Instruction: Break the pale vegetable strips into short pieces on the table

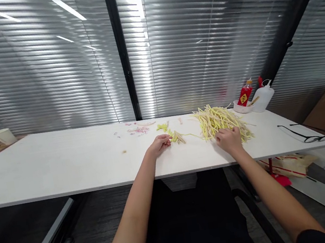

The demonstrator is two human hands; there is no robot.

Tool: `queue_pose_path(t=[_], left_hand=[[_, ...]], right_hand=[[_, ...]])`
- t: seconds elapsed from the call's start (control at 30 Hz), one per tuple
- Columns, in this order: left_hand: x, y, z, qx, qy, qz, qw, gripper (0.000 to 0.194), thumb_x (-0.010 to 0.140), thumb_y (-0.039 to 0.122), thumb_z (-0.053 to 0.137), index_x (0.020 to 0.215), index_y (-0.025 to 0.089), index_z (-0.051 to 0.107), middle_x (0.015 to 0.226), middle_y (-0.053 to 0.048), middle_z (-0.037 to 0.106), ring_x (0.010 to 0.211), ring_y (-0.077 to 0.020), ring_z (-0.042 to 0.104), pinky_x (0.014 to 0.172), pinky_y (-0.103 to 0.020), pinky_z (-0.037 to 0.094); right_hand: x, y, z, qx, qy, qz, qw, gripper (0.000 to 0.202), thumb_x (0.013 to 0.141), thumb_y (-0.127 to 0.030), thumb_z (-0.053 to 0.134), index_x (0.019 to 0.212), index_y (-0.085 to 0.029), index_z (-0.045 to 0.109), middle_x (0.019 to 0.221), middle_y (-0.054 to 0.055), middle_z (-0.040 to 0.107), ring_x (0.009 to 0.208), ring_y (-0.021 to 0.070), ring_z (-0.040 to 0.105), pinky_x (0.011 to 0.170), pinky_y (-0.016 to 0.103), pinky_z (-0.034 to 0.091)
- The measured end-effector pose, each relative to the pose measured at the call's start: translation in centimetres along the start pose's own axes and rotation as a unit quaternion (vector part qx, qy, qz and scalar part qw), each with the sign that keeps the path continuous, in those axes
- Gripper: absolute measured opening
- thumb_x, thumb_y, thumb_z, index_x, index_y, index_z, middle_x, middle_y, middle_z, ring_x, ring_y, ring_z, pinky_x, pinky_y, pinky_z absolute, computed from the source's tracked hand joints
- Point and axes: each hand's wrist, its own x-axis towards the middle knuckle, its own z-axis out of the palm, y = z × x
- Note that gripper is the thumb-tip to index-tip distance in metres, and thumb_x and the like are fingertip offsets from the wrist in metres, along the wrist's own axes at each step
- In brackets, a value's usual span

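My left hand (160, 143) is closed in a pinch at the left end of a small yellow and beige twisted bundle (177, 137), which looks made of pipe cleaners. One thin yellow strand (193, 134) runs from this bundle toward the right. At the front edge of a large heap of long yellow and beige pipe cleaners (216, 119), my right hand (229, 140) is closed, apparently on the strand's far end; its fingertips are partly hidden. Just behind the bundle lies a small yellow twisted piece (162, 127). Several pink and purple bits (140, 130) are scattered to the left of it.
On the white table (64, 165), a red bottle (245, 94) stands in a shallow dish (242, 107) beside a white squeeze bottle (263, 96). Black-framed glasses (310, 138) lie at the right end. A paper cup (3, 136) stands far left. Window blinds (59, 72) rise behind.
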Motion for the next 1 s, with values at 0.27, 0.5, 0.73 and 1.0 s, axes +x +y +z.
queue_pose_path(t=[0.27,0.5,0.73,1.0], left_hand=[[0.0,-0.2,-0.6,0.092,-0.035,-0.066,0.993,0.015,0.060,0.012,0.074,0.074,0.010,0.069,0.063,-0.004,0.057,0.058,-0.0098,0.051,0.060,-0.026,0.040],[-0.1,0.2,-0.6,0.028,-0.046,-0.055,0.997,0.020,0.059,0.012,0.078,0.076,0.009,0.068,0.061,-0.002,0.055,0.058,-0.0084,0.050,0.062,-0.024,0.041],[-0.4,1.5,0.0,-0.137,0.035,0.033,0.989,0.037,0.077,0.036,0.068,0.109,0.019,0.064,0.072,-0.001,0.057,0.063,-0.0105,0.054,0.066,-0.027,0.046],[-0.3,1.3,-0.6,-0.185,0.090,0.036,0.978,0.044,0.075,0.045,0.066,0.113,0.023,0.060,0.095,-0.006,0.062,0.074,-0.0161,0.060,0.064,-0.031,0.048]], right_hand=[[-0.2,4.2,-0.9,0.035,-0.016,0.016,0.999,0.020,0.078,-0.017,0.052,0.064,-0.019,0.066,0.072,0.004,0.064,0.080,0.0185,0.049,0.077,0.036,0.018],[0.3,4.3,-0.6,0.131,-0.005,0.047,0.990,0.016,0.072,-0.018,0.055,0.062,-0.019,0.068,0.072,0.004,0.067,0.077,0.0190,0.055,0.079,0.036,0.025],[1.7,2.7,-1.4,0.371,-0.060,0.162,0.912,0.015,0.064,-0.034,0.066,0.062,-0.019,0.069,0.063,0.002,0.066,0.059,0.0160,0.056,0.058,0.027,0.039],[2.4,3.1,0.1,0.385,0.098,0.356,0.846,0.025,0.058,-0.036,0.071,0.070,-0.014,0.072,0.062,0.005,0.067,0.056,0.0183,0.058,0.058,0.030,0.044]])
